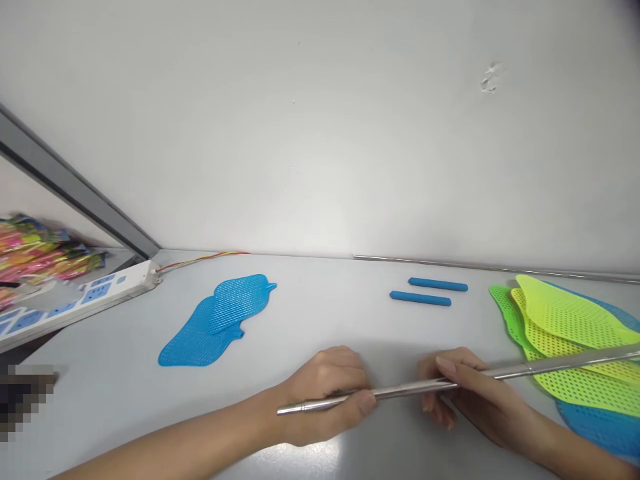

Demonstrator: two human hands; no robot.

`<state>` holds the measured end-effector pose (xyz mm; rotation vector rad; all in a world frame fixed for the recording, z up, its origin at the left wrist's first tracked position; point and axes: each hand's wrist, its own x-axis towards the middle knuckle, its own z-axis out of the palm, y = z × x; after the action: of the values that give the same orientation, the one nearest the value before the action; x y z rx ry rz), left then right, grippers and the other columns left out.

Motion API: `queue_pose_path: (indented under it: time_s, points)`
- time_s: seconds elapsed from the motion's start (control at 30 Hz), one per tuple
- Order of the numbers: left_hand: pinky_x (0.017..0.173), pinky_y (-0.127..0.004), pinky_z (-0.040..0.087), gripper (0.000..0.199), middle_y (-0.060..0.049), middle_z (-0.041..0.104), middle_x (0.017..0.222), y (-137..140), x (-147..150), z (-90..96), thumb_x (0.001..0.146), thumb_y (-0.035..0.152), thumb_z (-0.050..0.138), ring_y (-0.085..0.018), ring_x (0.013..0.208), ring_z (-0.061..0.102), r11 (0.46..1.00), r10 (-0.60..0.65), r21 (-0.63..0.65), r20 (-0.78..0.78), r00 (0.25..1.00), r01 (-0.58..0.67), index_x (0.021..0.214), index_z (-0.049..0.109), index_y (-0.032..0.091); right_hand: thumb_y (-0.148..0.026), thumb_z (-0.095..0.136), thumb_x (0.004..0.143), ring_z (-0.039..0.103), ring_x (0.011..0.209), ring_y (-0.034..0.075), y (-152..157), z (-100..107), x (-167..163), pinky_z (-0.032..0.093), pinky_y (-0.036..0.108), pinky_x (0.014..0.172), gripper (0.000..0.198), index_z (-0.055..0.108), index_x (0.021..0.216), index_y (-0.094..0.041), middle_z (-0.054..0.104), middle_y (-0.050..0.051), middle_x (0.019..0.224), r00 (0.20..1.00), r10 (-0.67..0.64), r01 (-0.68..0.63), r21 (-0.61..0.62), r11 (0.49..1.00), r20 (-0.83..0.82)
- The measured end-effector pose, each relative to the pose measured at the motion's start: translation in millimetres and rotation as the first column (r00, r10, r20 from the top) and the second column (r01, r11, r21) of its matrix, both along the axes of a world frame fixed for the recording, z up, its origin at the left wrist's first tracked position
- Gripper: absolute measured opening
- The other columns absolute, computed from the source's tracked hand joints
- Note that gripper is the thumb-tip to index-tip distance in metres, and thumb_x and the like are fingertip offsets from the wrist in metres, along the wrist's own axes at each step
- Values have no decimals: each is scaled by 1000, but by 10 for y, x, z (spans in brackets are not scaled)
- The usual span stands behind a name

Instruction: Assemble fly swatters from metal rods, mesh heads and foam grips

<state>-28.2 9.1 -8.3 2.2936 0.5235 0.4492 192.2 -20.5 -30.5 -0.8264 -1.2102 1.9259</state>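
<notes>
My left hand (pixel 327 393) is closed around the thin end of a silver telescopic rod (pixel 410 389), whose tip sticks out past the thumb. Further along the same rod, my right hand (pixel 470 393) grips it between thumb and fingers. The rod slants up to the right and leaves the view over a pile of fly swatter heads. Beyond my hands lie two blue handle sleeves (pixel 420 298), side by side. Two blue mesh swatter heads (pixel 237 303) overlap on the table to the left.
Yellow-green swatter heads (pixel 565 313) are piled at the right, with green and blue ones among them. Another metal rod (pixel 475 268) lies along the wall. A white power strip (pixel 100 300) with a red-yellow wire sits at left, near colourful packets (pixel 45 250).
</notes>
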Motion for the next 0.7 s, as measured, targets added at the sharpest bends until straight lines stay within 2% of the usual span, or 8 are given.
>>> queue_pose_path:
  time_s: [0.13,0.3,0.4,0.53,0.7]
  points:
    - [68,-28,37,36,-5,52,60,-17,-29,-45,85,25,17,-12,61,47,995,-95,24,24,995,95,68,47,14,-37,25,85,47,53,12,-8,56,4,37,25,50,47,61,69,-10,55,6,59,970,142,-165,103,981,199]
    - [67,-29,36,32,-4,50,60,-41,-51,-75,83,26,16,-13,60,44,979,-193,66,-18,981,194,68,43,17,-37,23,86,53,67,13,-66,224,13,40,26,70,45,61,76,-15,59,4,69,841,191,-354,249,901,505]
    - [67,-29,36,30,-3,48,60,-50,-47,-71,82,27,16,-13,59,41,974,-201,93,-46,979,204,67,40,17,-37,22,86,54,69,12,-91,264,11,39,25,72,45,60,76,-17,60,3,71,811,189,-406,300,863,554]
    - [66,-28,35,29,-2,46,59,-52,-36,-74,82,29,15,-13,57,38,966,-211,137,-71,975,219,65,36,18,-37,23,86,53,67,11,-102,253,6,40,22,68,43,59,76,-16,58,3,70,814,189,-430,349,833,550]
    - [67,-28,34,30,-2,47,59,-50,-29,-76,82,31,14,-12,56,36,963,-219,142,-95,971,231,64,34,18,-36,23,86,52,65,11,-102,247,-2,41,21,64,43,58,79,-14,57,5,72,787,214,-469,336,817,579]
